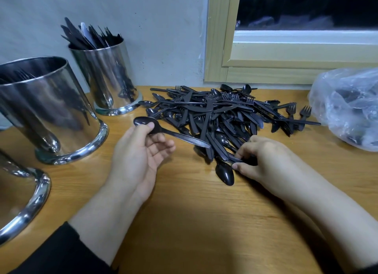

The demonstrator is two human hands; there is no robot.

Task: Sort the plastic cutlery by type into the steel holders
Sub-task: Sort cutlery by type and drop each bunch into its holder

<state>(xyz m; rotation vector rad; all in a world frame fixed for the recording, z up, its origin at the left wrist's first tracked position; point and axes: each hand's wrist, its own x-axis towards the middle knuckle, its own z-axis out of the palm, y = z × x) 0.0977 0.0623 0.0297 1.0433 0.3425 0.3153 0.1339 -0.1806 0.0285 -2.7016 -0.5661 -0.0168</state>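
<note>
On the wooden table [184,222], the left hand [137,157] pinches a black plastic spoon [163,131] beside the cutlery pile [225,114]; the right hand [263,159] grips another spoon [225,174] at the pile's near edge. Steel holders [47,110] stand left.

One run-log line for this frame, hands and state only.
left hand: holds spoon | right hand: pinches second spoon at pile edge | holders: partly filled
</note>
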